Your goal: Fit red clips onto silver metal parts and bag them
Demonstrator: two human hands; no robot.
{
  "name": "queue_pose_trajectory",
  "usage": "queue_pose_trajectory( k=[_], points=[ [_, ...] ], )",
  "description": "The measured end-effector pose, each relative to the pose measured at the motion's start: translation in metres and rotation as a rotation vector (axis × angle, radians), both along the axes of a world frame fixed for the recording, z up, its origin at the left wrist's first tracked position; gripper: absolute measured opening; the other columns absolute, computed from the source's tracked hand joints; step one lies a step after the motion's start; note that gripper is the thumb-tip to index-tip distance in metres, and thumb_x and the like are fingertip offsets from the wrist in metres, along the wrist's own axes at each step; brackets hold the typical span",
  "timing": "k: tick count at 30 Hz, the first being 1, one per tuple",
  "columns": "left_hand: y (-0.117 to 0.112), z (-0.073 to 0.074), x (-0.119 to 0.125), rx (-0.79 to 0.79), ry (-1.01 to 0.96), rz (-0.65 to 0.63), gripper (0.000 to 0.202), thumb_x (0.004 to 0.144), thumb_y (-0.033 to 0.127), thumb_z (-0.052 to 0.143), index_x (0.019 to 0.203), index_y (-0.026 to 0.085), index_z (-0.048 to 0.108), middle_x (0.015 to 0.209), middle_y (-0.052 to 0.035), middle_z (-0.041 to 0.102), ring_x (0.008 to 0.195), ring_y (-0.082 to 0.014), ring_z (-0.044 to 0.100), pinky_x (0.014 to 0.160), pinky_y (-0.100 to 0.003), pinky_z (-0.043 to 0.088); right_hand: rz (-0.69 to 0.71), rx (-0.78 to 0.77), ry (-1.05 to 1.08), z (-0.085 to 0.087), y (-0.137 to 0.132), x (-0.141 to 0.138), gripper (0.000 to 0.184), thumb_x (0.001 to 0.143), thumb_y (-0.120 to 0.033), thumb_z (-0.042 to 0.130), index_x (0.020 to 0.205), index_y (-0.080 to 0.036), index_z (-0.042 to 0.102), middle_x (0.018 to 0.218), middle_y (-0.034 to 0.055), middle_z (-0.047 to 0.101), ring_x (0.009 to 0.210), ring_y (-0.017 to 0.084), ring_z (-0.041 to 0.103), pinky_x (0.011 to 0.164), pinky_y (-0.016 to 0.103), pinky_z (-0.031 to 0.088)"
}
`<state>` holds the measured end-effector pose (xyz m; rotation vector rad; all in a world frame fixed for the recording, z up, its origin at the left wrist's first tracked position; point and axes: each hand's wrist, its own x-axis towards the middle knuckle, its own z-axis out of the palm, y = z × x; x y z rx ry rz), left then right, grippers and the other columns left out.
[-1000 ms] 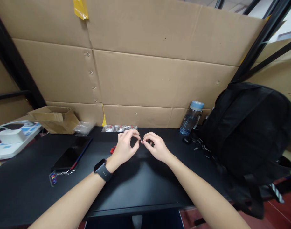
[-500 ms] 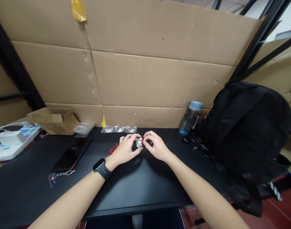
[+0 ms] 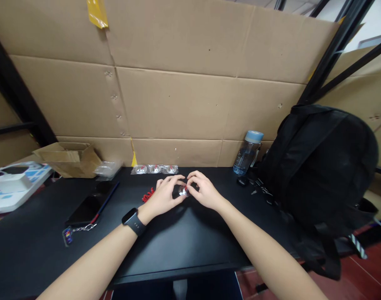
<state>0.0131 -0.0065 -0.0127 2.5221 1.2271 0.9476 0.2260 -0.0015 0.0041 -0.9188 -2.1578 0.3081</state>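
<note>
one shiny disc (image 3: 183, 191) with a touch of red is at the middle of the bench (image 3: 178, 250), framed by your left hand (image 3: 165, 194) and your right hand (image 3: 204, 191). fingertips of your right hand pinch the disc by its red part; the thumb and fingers of your left hand curve around the opposite side, though whether they grip it is hard to tell. you wear a watch (image 3: 134, 221) on the left, and red bits (image 3: 147, 195), partly hidden, lie just beside that hand. behind, three packets (image 3: 155, 168) line up near the cardboard (image 3: 174, 106). to your left are a phone (image 3: 92, 204) with a charm (image 3: 67, 236), a box (image 3: 70, 162), a clear pack (image 3: 108, 168) and a white charger (image 3: 12, 183). to your right, a bottle (image 3: 246, 155) with a blue lid stands near a backpack (image 3: 321, 166), keys (image 3: 254, 192) just in front.
</note>
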Motion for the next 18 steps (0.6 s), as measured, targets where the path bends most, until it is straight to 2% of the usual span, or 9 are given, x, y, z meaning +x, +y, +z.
queue_pose_trajectory(
  k=[8,12,15,17,18],
  points=[
    [0.001,-0.001,0.000,-0.042,0.047,-0.011,0.043,0.089,0.045,0.063,0.128,0.032,0.052,0.125,-0.0052,0.068,0.127,-0.0290,0.050,0.101,-0.045,0.033,0.013,-0.045,0.006,-0.005,0.002,-0.001,0.007,0.087,-0.015,0.062,0.083,-0.021,0.063,0.112,0.0055,0.060,0.106,0.020,0.060,0.090,0.036,0.050],
    [-0.001,0.002,-0.003,-0.076,0.052,-0.027,0.052,0.088,0.047,0.065,0.134,0.033,0.048,0.121,-0.0054,0.070,0.125,-0.0292,0.052,0.101,-0.046,0.034,0.024,-0.066,0.001,-0.005,0.003,-0.002,0.007,0.085,-0.016,0.064,0.081,-0.021,0.062,0.113,0.0051,0.060,0.106,0.020,0.060,0.090,0.034,0.049],
    [0.006,0.012,-0.018,-0.065,0.036,-0.016,0.057,0.090,0.047,0.061,0.142,0.033,0.041,0.124,-0.0053,0.069,0.125,-0.0281,0.054,0.103,-0.046,0.035,0.020,-0.066,-0.008,-0.001,0.002,-0.001,0.006,0.087,-0.017,0.062,0.082,-0.021,0.062,0.114,0.0056,0.059,0.106,0.019,0.059,0.091,0.034,0.048],
    [0.016,0.021,-0.038,-0.020,0.010,0.056,0.045,0.095,0.041,0.054,0.138,0.031,0.047,0.125,-0.0055,0.068,0.121,-0.0263,0.056,0.104,-0.045,0.036,-0.001,-0.064,-0.036,0.000,0.002,0.001,0.007,0.088,-0.018,0.062,0.082,-0.021,0.063,0.114,0.0060,0.059,0.107,0.020,0.058,0.091,0.034,0.048],
    [0.021,0.024,-0.050,0.007,0.009,0.110,0.035,0.096,0.037,0.051,0.130,0.030,0.055,0.123,-0.0055,0.069,0.120,-0.0259,0.057,0.103,-0.044,0.036,-0.015,-0.062,-0.060,-0.001,0.003,0.003,0.007,0.088,-0.019,0.062,0.082,-0.021,0.063,0.114,0.0061,0.059,0.108,0.020,0.058,0.092,0.035,0.048]
  ],
)
